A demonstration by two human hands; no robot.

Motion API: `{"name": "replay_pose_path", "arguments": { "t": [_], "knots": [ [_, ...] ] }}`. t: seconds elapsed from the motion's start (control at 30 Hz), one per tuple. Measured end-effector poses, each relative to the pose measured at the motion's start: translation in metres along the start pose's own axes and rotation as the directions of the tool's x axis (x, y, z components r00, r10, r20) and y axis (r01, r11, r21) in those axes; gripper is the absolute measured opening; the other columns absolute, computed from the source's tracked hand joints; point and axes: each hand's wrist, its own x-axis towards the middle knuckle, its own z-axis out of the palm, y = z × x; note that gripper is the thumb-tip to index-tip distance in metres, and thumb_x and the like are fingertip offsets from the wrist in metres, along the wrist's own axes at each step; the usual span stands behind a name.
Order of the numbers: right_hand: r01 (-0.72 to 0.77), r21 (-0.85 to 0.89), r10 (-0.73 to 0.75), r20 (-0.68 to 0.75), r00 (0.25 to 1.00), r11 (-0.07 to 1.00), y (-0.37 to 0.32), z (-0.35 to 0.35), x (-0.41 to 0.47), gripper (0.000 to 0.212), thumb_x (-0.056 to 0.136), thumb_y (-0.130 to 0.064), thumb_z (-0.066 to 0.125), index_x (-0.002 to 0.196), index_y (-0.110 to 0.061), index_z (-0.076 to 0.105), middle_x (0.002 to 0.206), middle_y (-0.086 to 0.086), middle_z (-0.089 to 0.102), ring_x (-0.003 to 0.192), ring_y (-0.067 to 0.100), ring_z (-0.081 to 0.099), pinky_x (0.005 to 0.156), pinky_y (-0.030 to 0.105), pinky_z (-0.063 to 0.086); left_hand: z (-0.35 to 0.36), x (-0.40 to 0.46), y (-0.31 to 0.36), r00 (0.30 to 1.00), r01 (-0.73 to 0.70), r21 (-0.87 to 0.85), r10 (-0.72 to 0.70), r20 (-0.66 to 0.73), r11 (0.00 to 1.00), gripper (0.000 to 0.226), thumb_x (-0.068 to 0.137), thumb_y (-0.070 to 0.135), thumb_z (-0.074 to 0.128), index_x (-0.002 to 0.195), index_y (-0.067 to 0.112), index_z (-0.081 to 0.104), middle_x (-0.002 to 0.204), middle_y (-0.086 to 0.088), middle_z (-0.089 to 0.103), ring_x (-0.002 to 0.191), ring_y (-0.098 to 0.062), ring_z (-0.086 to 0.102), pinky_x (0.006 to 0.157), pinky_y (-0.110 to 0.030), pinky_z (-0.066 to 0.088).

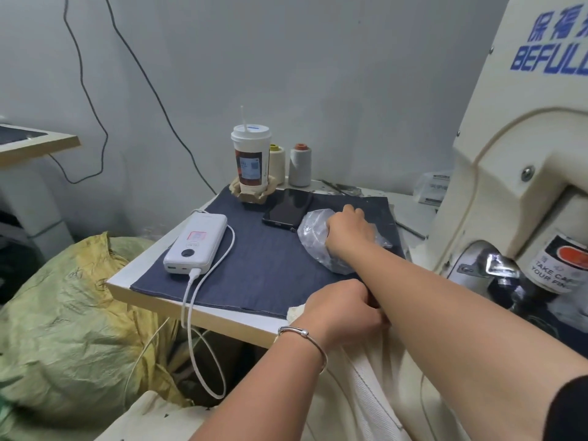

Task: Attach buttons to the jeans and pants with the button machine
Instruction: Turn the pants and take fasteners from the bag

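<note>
We see a white table (222, 316) with a pale wood edge. A dark blue cloth (254, 259) covers most of its top. On the cloth lie a power bank (197, 241), a phone (288, 207), a plastic bag (313, 232) and a cup (251, 160) in a paper holder. Two thread spools (299, 165) stand behind, on the bare top.

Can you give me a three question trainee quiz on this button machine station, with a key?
1. True or false: the right hand is inside the clear plastic bag on the denim mat.
2. What does the left hand grip? A) power bank B) cream pants C) thread cone
3. Fill in: a white cable plugs into the ____.

Key
1. True.
2. B: it holds the cream pants at the table edge.
3. The power bank, left of the black phone.
</note>
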Motion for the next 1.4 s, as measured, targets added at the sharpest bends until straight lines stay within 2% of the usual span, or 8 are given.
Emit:
{"name": "replay_pose_path", "arguments": {
  "t": [0.1, 0.37, 0.57, 0.8, 1.0, 1.13, 1.3, 1.4],
  "knots": [
    [-0.018, 0.038, 0.018, -0.003, 1.0, 0.999, 0.001, 0.002, 0.002, 0.033, 0.088, -0.012, 0.056, 0.12, -0.016, 0.063, 0.132, 0.009, 0.043, 0.125, 0.029, 0.037, 0.09, 0.037, 0.044, -0.001, 0.0, 0.0, 1.0, -0.003, 0.018, 0.003, 0.003, 1.0, 0.038, 0.084, 0.039, 0.061, 0.056, 0.019, 0.043, 0.055, 0.006, 0.047, 0.053, -0.012, 0.044, 0.049, -0.029, 0.03],
    [-0.034, 0.093, 0.036, -0.02, 0.999, 0.995, -0.001, 0.005, 0.004, 0.033, 0.092, -0.012, 0.053, 0.123, -0.015, 0.063, 0.133, 0.008, 0.045, 0.127, 0.029, 0.036, 0.093, 0.038, 0.045, 0.0, 0.0, 0.0, 1.0, -0.013, 0.015, 0.013, 0.002, 1.0, 0.037, 0.084, 0.036, 0.06, 0.056, 0.021, 0.042, 0.055, 0.006, 0.046, 0.053, -0.013, 0.042, 0.049, -0.029, 0.028],
    [-0.035, 0.132, 0.041, -0.042, 0.998, 0.991, -0.002, 0.006, 0.003, 0.029, 0.092, -0.008, 0.049, 0.113, -0.012, 0.067, 0.126, 0.01, 0.05, 0.123, 0.03, 0.04, 0.087, 0.038, 0.046, 0.0, -0.001, 0.001, 1.0, -0.025, 0.021, 0.026, -0.003, 0.999, 0.035, 0.084, 0.036, 0.06, 0.058, 0.021, 0.043, 0.058, 0.006, 0.048, 0.055, -0.013, 0.044, 0.05, -0.029, 0.029],
    [-0.017, 0.072, 0.021, -0.052, 0.998, 0.997, -0.004, 0.005, 0.002, 0.027, 0.093, -0.011, 0.051, 0.119, -0.008, 0.059, 0.126, 0.008, 0.047, 0.121, 0.028, 0.043, 0.079, 0.035, 0.042, 0.001, 0.0, 0.0, 1.0, -0.02, 0.026, 0.02, -0.011, 0.999, 0.034, 0.085, 0.036, 0.059, 0.059, 0.021, 0.043, 0.059, 0.007, 0.048, 0.056, -0.012, 0.044, 0.05, -0.028, 0.029],
    [-0.002, 0.195, 0.037, -0.176, 0.984, 0.981, -0.001, 0.002, -0.003, 0.028, 0.091, -0.008, 0.051, 0.118, -0.003, 0.052, 0.125, 0.011, 0.045, 0.112, 0.032, 0.049, 0.086, 0.038, 0.042, 0.003, 0.0, -0.001, 0.999, -0.024, 0.027, 0.024, -0.024, 0.999, 0.036, 0.085, 0.042, 0.06, 0.058, 0.023, 0.047, 0.059, 0.008, 0.05, 0.057, -0.009, 0.047, 0.05, -0.027, 0.031],
    [0.062, 0.177, -0.005, -0.307, 0.952, 0.982, -0.001, -0.006, -0.013, 0.026, 0.091, -0.004, 0.052, 0.117, -0.002, 0.056, 0.126, 0.01, 0.046, 0.109, 0.031, 0.049, 0.083, 0.034, 0.039, 0.003, 0.001, -0.002, 1.0, -0.024, -0.017, 0.024, -0.013, 1.0, 0.037, 0.083, 0.045, 0.062, 0.056, 0.025, 0.051, 0.056, 0.01, 0.054, 0.058, -0.008, 0.05, 0.051, -0.027, 0.033],
    [0.11, 0.349, 0.052, -0.424, 0.904, 0.931, 0.008, -0.017, -0.05, 0.018, 0.09, -0.009, 0.053, 0.092, -0.001, 0.068, 0.114, 0.003, 0.053, 0.11, 0.023, 0.043, 0.077, 0.03, 0.04, 0.003, -0.001, 0.0, 0.999, -0.007, -0.005, 0.007, -0.036, 1.0, 0.016, 0.083, 0.042, 0.061, 0.077, 0.027, 0.061, 0.066, 0.014, 0.058, 0.068, -0.014, 0.056, 0.053, -0.025, 0.037],
    [0.141, 0.645, 0.125, -0.348, 0.929, 0.751, 0.016, -0.031, -0.093, 0.015, 0.086, -0.012, 0.063, 0.076, -0.004, 0.071, 0.109, 0.003, 0.056, 0.108, 0.022, 0.049, 0.082, 0.027, 0.04, 0.003, -0.003, 0.003, 0.997, -0.041, 0.106, 0.047, -0.055, 0.994, 0.015, 0.087, 0.039, 0.057, 0.078, 0.027, 0.059, 0.075, 0.012, 0.062, 0.069, -0.017, 0.052, 0.053, -0.026, 0.034]
  ]
}}
